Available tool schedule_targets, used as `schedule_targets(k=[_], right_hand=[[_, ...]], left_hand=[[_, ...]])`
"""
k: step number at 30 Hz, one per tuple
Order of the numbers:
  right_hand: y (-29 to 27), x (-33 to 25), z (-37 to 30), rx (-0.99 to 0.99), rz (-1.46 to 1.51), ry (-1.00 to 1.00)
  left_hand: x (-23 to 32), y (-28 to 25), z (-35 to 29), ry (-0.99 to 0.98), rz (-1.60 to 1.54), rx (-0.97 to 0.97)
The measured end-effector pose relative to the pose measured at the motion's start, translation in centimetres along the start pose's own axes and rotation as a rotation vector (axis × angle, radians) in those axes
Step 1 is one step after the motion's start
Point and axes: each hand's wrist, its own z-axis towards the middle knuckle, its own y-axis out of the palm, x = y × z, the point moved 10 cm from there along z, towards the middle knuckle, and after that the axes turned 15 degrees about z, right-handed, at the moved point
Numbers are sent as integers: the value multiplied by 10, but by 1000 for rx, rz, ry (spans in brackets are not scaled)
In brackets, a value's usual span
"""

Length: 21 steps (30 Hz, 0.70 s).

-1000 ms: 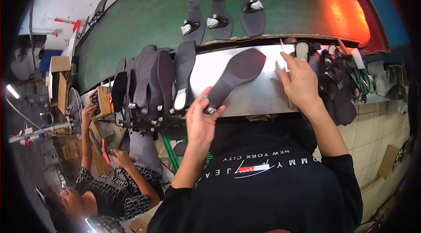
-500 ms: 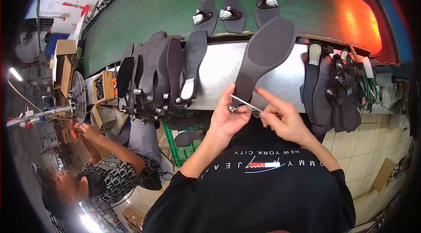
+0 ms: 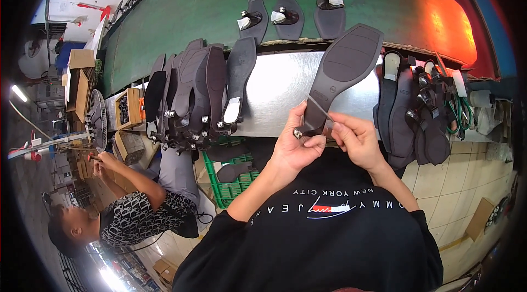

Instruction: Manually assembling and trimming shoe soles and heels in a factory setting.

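Observation:
A dark sandal sole [image 3: 349, 61] points up and to the right, its underside facing me and its narrow heel end toward me. My left hand [image 3: 293, 149] is closed around that heel end, where a small shiny metal piece [image 3: 298, 133] shows beside the fingers. In a pinch, my right hand [image 3: 359, 141] holds a thin pale stick [image 3: 319, 107]. The stick lies slantwise across the narrow part of the sole; whether it is metal I cannot tell.
Sandals stand in a row to the left [image 3: 192, 83] and right [image 3: 403, 108] along a shiny metal surface [image 3: 280, 80]. Three more lie on the green table [image 3: 208, 12]. Green-handled scissors [image 3: 464, 116] hang at the right. A green crate [image 3: 222, 193] and another person [image 3: 145, 212] are left.
The sole has shifted slightly right and tilted further that way. The stick now crosses the sole higher up, at a steeper slant, and my right fingers have closed in around its end.

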Motion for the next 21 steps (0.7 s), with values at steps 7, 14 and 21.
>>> schedule_targets(k=[7, 14, 21], right_hand=[[23, 34, -15, -65, 375, 483], [34, 37, -15, 48, 598, 529], [26, 34, -12, 5, 849, 537]], left_hand=[[61, 12, -21, 731, 550, 217], [82, 35, -42, 1144, 824, 254], [89, 48, -55, 1309, 1028, 251]])
